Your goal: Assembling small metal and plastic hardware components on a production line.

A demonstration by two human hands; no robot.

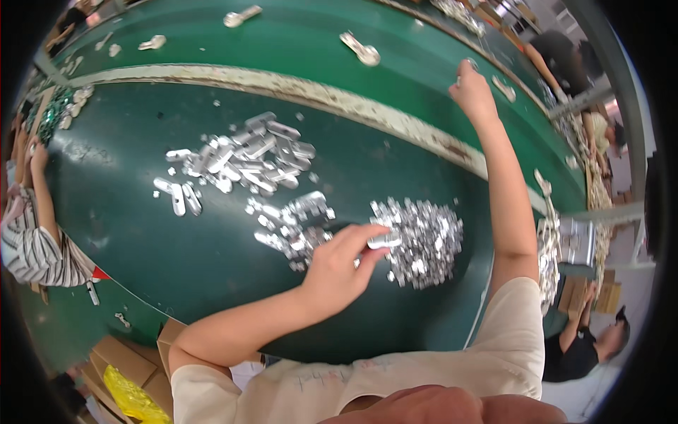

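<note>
My left hand (337, 267) is over the dark green worktable, thumb and fingers pinching a shiny silver oblong metal piece (383, 241). Just right of it lies a dense heap of small silver metal parts (426, 244). Under and beyond the hand is a looser cluster of silver pieces (289, 222). Farther left sits a pile of long silver oblong pieces (247, 155). My right arm stretches far forward over the green belt, and my right hand (471, 92) is closed at its far end; what its fingers hold, if anything, is too small to make out.
A worn pale rail (282, 79) divides the table from the green belt (304, 42), which carries scattered whitish long-handled parts (361, 49). A person in a striped top (42, 240) works at the left. Cardboard boxes (127, 357) with a yellow bag (131, 396) stand at lower left.
</note>
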